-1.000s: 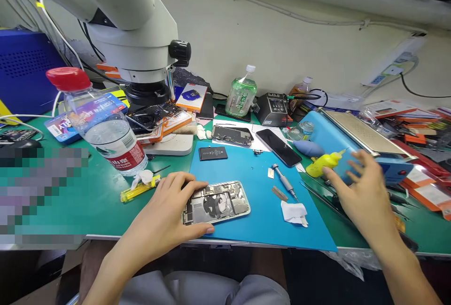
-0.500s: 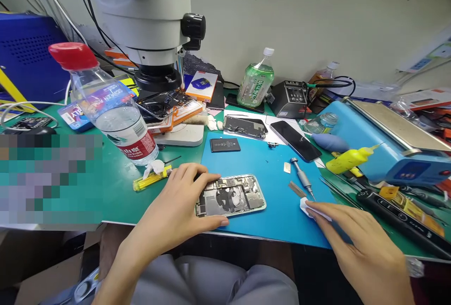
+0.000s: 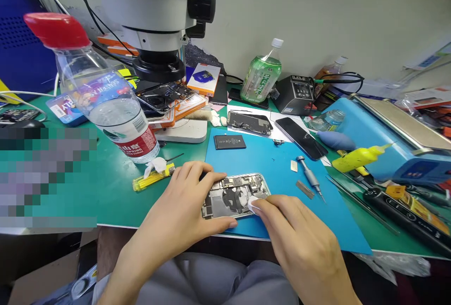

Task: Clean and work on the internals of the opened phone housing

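An opened phone housing [image 3: 229, 197] with its circuit board showing lies on the blue mat [image 3: 268, 168] near the front edge. My left hand [image 3: 192, 204] grips its left end, with fingers on the far side and the thumb along the near side. Between the thumb and fingers of my right hand [image 3: 299, 234] is a small white wipe [image 3: 252, 205], pressed at the right part of the housing. A black phone battery [image 3: 229, 142] lies behind the housing. To the right are a screwdriver [image 3: 310, 176] and a small flat metal blade [image 3: 305, 189].
A red-capped water bottle [image 3: 123, 121] and a yellow lighter [image 3: 151, 180] stand left, below the microscope [image 3: 158, 27]. Behind the mat are a loose screen [image 3: 249, 123], a dark phone [image 3: 301, 137] and a green bottle [image 3: 261, 77]. Tweezers [image 3: 362, 204] and a blue machine [image 3: 391, 145] are right.
My right hand has moved left with the white wipe, from beside the screwdriver to the phone housing. My left hand still holds the housing. The camera view has shifted a little.
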A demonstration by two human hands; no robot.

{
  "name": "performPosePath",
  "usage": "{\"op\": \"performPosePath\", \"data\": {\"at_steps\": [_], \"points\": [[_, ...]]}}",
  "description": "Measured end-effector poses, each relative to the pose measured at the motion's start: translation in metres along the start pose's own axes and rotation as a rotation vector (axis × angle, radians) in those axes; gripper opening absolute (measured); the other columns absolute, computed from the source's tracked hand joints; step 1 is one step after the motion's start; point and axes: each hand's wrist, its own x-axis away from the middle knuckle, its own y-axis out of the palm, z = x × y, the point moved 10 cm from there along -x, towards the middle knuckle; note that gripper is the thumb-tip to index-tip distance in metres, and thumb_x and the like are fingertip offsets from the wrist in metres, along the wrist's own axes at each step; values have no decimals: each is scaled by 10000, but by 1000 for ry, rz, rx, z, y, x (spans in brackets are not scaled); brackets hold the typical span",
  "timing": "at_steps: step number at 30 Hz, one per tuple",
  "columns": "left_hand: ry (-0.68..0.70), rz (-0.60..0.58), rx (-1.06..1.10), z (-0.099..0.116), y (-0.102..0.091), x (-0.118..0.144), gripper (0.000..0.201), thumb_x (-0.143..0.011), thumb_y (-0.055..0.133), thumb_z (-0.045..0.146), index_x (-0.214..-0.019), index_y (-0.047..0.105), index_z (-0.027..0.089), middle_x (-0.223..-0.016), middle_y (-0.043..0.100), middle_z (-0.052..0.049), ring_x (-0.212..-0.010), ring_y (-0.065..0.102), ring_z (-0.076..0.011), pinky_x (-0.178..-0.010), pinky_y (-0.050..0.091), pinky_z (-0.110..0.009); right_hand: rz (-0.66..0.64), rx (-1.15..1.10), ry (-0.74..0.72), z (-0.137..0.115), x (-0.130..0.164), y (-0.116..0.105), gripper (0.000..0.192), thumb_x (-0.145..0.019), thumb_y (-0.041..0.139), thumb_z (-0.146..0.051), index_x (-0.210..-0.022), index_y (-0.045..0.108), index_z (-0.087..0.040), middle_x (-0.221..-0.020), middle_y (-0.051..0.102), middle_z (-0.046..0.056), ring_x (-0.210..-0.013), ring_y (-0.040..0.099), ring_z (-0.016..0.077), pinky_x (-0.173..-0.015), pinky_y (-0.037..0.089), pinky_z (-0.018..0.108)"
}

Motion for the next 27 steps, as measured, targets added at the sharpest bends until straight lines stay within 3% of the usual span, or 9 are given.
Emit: {"op": "performPosePath", "data": {"at_steps": [8,14,18,23,27], "points": [[-1,18,15,1,-2,0,681,-854,851,547,-1422,566,305,-1324,561,-51,-1257,523,-317,-1065,471,-504,-108,157,-157,-17,-2,6,301,-1046,442,-4,-1191,701,-58,-949,683,106,-849,591,232,-733,427,380],[-1,16,25,1,-2,-1,684,-827,875,545,-1392,593,281,-1331,564,-65,-1248,521,-329,-1055,484,-512,-107,152,-147,-14,-9,5,351,-1056,375,-6,-1192,693,-68,-1020,688,122,-866,598,220,-781,463,363],[-2,26,25,1,-3,-2,693,-825,878,545,-1391,595,263,-1311,576,-72,-1223,530,-330,-1046,486,-524,-165,177,-191,-17,-9,10,354,-1054,379,-25,-1247,673,-62,-1050,683,138,-898,629,234,-781,490,368],[7,34,34,1,-3,-2,691,-811,890,540,-1373,598,263,-1316,574,-68,-1230,524,-332,-1045,487,-521,-145,178,-210,-16,-12,10,329,-1050,380,-23,-1184,679,-56,-983,673,132,-858,630,234,-755,513,368],[14,30,34,2,-4,-1,687,-821,886,532,-1380,586,268,-1310,578,-62,-1237,527,-325,-1036,495,-506,-190,194,-254,-16,-8,15,359,-1035,388,-4,-1269,658,-41,-1053,678,157,-917,629,254,-794,530,386]]}}
